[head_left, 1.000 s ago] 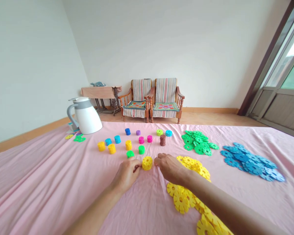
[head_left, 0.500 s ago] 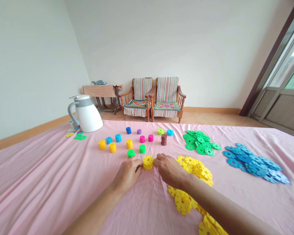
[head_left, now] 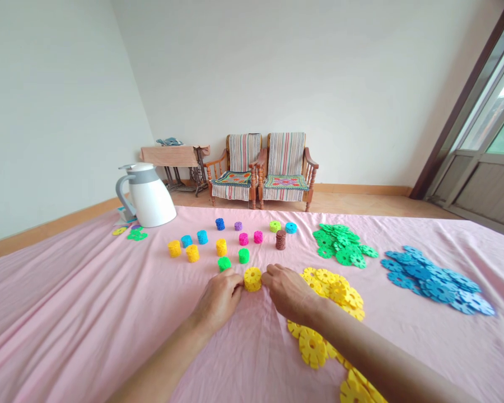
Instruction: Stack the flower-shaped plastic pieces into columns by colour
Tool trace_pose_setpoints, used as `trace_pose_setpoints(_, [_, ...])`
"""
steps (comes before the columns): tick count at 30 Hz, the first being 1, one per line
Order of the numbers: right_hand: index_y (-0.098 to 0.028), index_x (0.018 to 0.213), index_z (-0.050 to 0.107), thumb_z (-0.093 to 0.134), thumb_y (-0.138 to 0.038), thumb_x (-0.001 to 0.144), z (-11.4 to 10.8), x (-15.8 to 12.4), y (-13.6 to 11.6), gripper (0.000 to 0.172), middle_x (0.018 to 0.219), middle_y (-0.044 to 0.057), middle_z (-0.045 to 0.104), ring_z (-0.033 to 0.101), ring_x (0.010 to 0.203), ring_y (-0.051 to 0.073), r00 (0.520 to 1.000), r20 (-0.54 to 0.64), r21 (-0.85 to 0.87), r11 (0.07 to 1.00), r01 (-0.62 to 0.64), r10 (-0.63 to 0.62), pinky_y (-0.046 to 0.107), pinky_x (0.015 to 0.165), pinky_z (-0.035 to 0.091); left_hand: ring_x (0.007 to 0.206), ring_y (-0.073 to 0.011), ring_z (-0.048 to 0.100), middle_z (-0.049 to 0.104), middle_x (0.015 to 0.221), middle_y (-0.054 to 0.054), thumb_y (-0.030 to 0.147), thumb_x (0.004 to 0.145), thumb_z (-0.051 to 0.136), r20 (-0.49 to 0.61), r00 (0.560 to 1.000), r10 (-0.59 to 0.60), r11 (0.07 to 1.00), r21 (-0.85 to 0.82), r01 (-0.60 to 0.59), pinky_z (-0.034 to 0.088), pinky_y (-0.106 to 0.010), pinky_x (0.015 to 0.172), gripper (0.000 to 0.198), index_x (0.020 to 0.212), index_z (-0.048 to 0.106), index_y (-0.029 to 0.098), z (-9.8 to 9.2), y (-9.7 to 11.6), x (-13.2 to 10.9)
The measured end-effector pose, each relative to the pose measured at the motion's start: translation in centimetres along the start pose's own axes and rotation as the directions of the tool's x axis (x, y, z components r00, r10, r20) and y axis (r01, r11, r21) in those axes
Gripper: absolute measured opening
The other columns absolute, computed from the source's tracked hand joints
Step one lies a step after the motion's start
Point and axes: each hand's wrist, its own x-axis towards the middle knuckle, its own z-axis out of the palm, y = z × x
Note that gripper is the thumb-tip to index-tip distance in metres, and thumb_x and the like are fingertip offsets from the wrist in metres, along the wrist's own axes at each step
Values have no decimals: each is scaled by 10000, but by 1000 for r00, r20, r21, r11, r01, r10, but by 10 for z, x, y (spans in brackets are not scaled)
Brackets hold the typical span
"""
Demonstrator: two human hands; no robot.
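A short upright stack of yellow notched discs [head_left: 252, 280] stands on the pink cloth [head_left: 218, 364] between my hands. My left hand [head_left: 219, 298], fingers curled together, presses against its left side. From the right, my right hand [head_left: 289, 291] touches it with bent, closed fingers. Both sets of fingertips are partly hidden. Just beyond my left fingers sits a green stack [head_left: 224, 264], and another green stack [head_left: 244, 256] stands a little farther off. Loose yellow discs [head_left: 331, 288] lie heaped beside and beneath my right forearm.
Small stacks in several colours, among them a brown stack [head_left: 280, 240], stand farther back. Loose green discs [head_left: 344, 244] and blue discs [head_left: 437, 280] lie heaped to the right. A white jug [head_left: 151, 198] stands at the back left. Two chairs [head_left: 285, 168] are beyond the cloth's far edge.
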Motion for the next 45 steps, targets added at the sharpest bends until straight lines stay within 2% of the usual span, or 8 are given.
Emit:
trace_pose_setpoints(12, [-184, 899, 636, 371, -147, 873, -20, -80, 70, 269, 846, 63, 640, 603, 778, 161, 957, -202, 295, 945, -144, 209, 286, 713, 452, 723, -169, 554, 574, 843, -39, 121, 850, 437, -247, 969, -17, 1000, 8, 20, 434, -287, 686, 170, 955, 555, 185, -12, 6, -1])
trace_pose_setpoints(15, [-208, 935, 618, 406, -277, 898, -11, -114, 84, 227, 876, 61, 653, 616, 778, 176, 916, -264, 319, 924, -212, 301, 305, 688, 487, 744, -169, 542, 564, 821, -38, 152, 879, 438, -310, 945, 110, 993, -6, -117, 445, -299, 719, 124, 932, 543, 191, -14, 21, -3])
trace_pose_setpoints(19, [-233, 1283, 443, 469, -385, 883, 0, -166, 82, 429, 1241, 110, 559, 557, 1099, 242, 884, -345, 287, 932, -222, 317, 392, 886, 497, 834, -189, 541, 582, 839, -46, 152, 891, 438, -162, 911, 378, 917, -69, -393, 441, -334, 770, 131, 841, 553, 191, -12, 52, -8])
trace_pose_setpoints(22, [-274, 1436, 242, 460, -391, 885, 5, -199, 75, 604, 1405, 91, 432, 476, 1225, 276, 918, -327, 219, 963, -157, 224, 437, 947, 478, 851, -208, 540, 606, 930, -65, 276, 877, 519, 13, 825, 565, 822, -100, -561, 426, -376, 797, 108, 896, 568, 181, -6, 82, -13])
trace_pose_setpoints(25, [-293, 1463, 199, 474, -491, 852, 10, -213, 73, 699, 1464, 48, 359, 404, 1285, 303, 951, -304, 191, 981, 7, 53, 437, 983, 459, 935, -212, 539, 601, 1091, -65, 386, 849, 591, 138, 654, 744, 668, -108, -736, 400, -366, 846, 264, 1020, 557, 188, 15, 110, -16])
trace_pose_setpoints(29, [-365, 1436, 256, 441, -569, 843, 19, -204, 75, 654, 1458, -44, 367, 386, 1303, 262, 959, -277, 185, 976, 116, -62, 375, 1024, 430, 978, -171, 542, 617, 1110, 1, 327, 946, 474, 117, 514, 850, 520, -28, -853, 373, -303, 814, 144, 989, 561, 221, 56, 134, -14])
trace_pose_setpoints(33, [-329, 1453, 207, 374, -496, 906, 18, -185, 73, 596, 1484, -34, 311, 327, 1339, 224, 959, -273, 196, 971, 139, -82, 374, 1100, 320, 956, -171, 540, 614, 1064, -2, 368, 960, 426, 129, 562, 817, 570, -39, -821, 376, -308, 824, 200, 1001, 542, 211, 70, 139, -6])
trace_pose_setpoints(45, [-238, 1417, 336, 327, -362, 956, 16, -125, 90, 477, 1479, 68, 334, 280, 1360, 225, 988, -145, 184, 983, -18, 46, 453, 1099, 292, 1103, -245, 474, 534, 1202, -78, 344, 867, 598, 257, 756, 602, 788, -36, -615, 358, -397, 964, 325, 1136, 493, 194, 46, 117, 26])
